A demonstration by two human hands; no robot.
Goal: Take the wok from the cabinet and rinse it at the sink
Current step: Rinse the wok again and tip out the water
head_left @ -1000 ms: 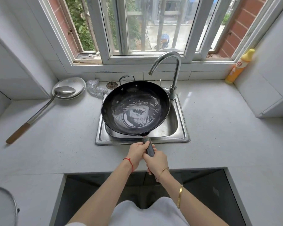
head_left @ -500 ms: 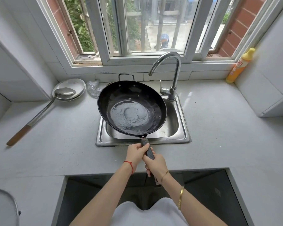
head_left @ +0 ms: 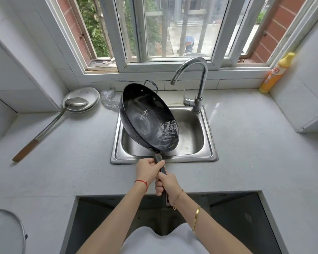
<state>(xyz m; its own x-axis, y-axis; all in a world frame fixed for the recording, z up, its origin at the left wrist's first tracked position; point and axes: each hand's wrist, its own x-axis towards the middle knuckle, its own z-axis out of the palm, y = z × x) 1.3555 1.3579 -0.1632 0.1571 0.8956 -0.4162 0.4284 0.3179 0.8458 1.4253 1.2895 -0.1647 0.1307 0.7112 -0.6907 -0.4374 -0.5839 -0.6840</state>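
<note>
Gripping the wok's long dark handle (head_left: 160, 163), both hands were wrapped tight around it: the left hand (head_left: 148, 170) sat nearer the pan with its fingers curled over the top of the handle, and the right hand (head_left: 167, 183) clasped the handle just behind it, closer to the body. The wok (head_left: 147, 120) was held above the steel sink (head_left: 207, 143), tipped steeply so that its left rim stood high and its right rim dipped low over the basin. Water (head_left: 165, 132) lay pooled against the lower right side of the dark interior, glinting in ripples. A small loop handle (head_left: 151, 84) on the far edge of the wok pointed toward the window. The curved tap (head_left: 195, 77) rose behind the sink, its spout to the right of the wok's raised rim and not touching it.

On the grey bench (head_left: 255, 147), to the left of the sink, a metal ladle (head_left: 50, 123) with a wooden grip lay with its bowl resting in a pale dish (head_left: 86, 93). A crumpled wire scourer (head_left: 108, 99) lay between the dish and the wok. A yellow bottle (head_left: 275, 72) stood in the far right corner against the wall. A red string circled the left wrist, and gold bangles the right arm.
</note>
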